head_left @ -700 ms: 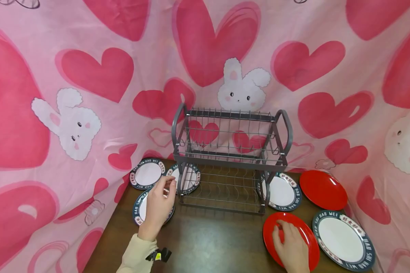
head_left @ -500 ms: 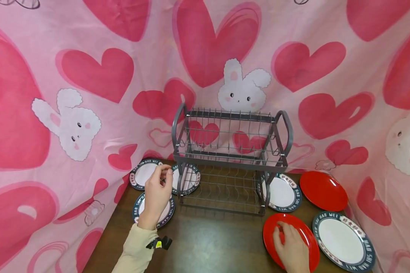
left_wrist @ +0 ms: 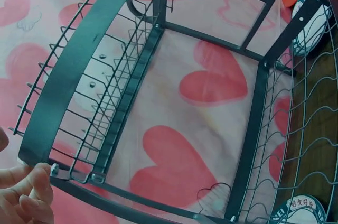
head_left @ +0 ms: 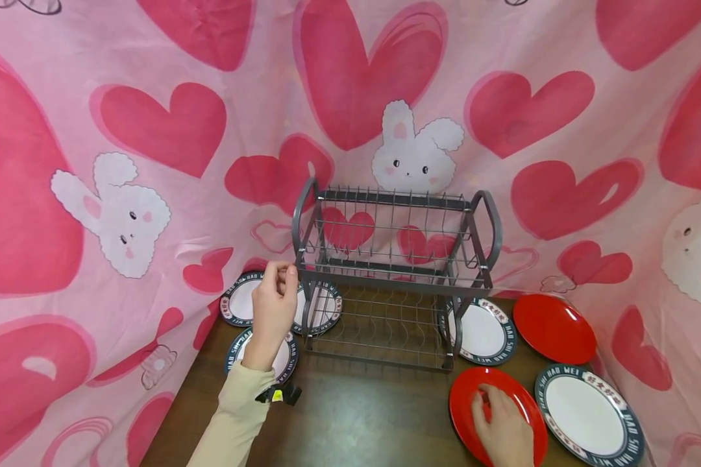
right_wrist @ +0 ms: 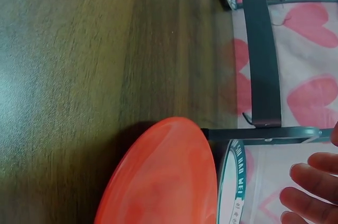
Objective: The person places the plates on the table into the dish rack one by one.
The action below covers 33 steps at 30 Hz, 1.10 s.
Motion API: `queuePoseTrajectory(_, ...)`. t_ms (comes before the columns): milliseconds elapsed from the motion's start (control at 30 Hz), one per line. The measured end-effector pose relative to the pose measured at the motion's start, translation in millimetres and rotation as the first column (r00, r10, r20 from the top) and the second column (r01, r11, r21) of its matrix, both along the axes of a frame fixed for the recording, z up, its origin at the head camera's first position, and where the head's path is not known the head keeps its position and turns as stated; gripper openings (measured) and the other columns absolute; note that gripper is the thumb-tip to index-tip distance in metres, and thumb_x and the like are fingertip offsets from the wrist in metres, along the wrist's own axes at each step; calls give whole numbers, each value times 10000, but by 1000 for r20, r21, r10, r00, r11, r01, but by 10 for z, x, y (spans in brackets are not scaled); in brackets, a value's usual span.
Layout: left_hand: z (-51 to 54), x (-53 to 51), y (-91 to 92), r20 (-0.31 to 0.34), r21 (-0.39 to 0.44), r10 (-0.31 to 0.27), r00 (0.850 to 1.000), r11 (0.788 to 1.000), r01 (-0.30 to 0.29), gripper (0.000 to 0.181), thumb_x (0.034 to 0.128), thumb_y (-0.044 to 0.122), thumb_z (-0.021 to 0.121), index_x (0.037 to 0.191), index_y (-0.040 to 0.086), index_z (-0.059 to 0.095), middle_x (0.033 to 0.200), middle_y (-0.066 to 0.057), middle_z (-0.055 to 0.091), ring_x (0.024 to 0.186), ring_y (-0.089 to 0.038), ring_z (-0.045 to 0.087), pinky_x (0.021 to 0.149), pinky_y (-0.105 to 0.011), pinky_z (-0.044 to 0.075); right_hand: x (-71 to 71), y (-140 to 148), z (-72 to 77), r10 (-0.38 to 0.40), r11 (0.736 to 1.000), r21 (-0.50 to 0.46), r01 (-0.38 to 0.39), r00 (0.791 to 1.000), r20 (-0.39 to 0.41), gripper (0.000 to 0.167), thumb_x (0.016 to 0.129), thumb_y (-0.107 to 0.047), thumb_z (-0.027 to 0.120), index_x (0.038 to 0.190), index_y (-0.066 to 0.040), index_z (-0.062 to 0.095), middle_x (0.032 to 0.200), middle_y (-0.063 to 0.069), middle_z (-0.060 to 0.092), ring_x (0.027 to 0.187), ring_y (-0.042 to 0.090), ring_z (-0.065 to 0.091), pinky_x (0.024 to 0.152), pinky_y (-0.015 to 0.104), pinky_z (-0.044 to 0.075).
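A dark two-tier wire dish rack (head_left: 394, 282) stands at the back middle of the table. Beside its upper left corner is my left hand (head_left: 271, 311), fingers loosely bent and holding nothing. In the left wrist view its fingertips (left_wrist: 39, 179) lie close to that corner; contact cannot be told. Over a red plate (head_left: 464, 412) at the right front, my right hand (head_left: 505, 425) hovers with relaxed fingers. The right wrist view shows those fingers (right_wrist: 311, 182) apart from the red plate (right_wrist: 163, 182), with nothing held.
Several white plates with dark patterned rims, such as this plate (head_left: 584, 412), lie right and left of the rack. A second red plate (head_left: 555, 327) rests at the back right. Pink heart-printed cloth (head_left: 350, 65) hangs behind the wooden table (head_left: 350, 415).
My left hand has risen from over the left front plate and moved forward to the rack's upper left corner. My right hand has barely moved.
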<state>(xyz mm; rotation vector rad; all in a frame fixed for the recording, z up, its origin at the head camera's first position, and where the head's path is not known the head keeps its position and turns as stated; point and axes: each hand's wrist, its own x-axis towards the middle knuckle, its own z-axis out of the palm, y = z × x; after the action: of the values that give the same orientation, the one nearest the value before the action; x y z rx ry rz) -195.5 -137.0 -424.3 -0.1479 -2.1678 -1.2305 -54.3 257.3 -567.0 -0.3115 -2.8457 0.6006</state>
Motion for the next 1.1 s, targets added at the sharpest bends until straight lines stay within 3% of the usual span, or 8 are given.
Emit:
queuePoseTrajectory(167,32,-44,12,38,-9,24,999,1000,-24,217,1066,208,564,1125,17,648,821,-92,688,621,-170,559,571,-298,427,11,56,9,10,1000,-22,-9,999,45,284,957,-197,655,1157,5,674,1014,173,717,850,329,666,720,571,582)
queuePoseTrajectory(367,63,-87,8,62,-16,40,997,999,-40,239,1061,230,571,1112,14,658,839,-113,708,653,-215,608,611,-349,460,58,113,-40,-5,1000,-13,4,999,-40,221,947,-175,653,1101,-22,698,942,127,710,815,308,663,658,558,566)
queuePoseTrajectory(467,66,-101,15,68,-19,31,997,999,-30,249,1056,239,580,1107,12,667,842,-117,717,677,-219,626,621,-339,474,75,156,-64,-14,1000,-17,13,999,-46,215,949,-171,650,1094,-21,700,937,120,713,808,301,661,650,555,558)
queuePoseTrajectory(767,84,-126,31,120,7,26,992,1000,-27,247,1068,235,554,1094,18,669,822,-117,689,670,-233,588,610,-351,441,121,310,-131,-78,997,-19,80,994,78,262,966,-214,613,1130,-25,690,942,115,701,781,277,640,670,552,543)
queuePoseTrajectory(933,83,-140,33,139,14,27,990,999,-29,249,1068,235,548,1104,21,669,845,-122,704,690,-238,605,622,-348,451,108,418,-154,-118,993,-8,121,978,174,278,967,-225,602,1127,-10,677,880,82,677,714,238,605,648,522,538)
queuePoseTrajectory(1100,83,-145,38,143,19,17,990,1000,-20,240,1069,228,547,1089,22,668,844,-123,699,698,-246,608,634,-354,453,141,520,-230,-195,980,2,199,960,202,247,961,-212,588,1072,-1,653,768,48,602,636,239,551,593,475,481)
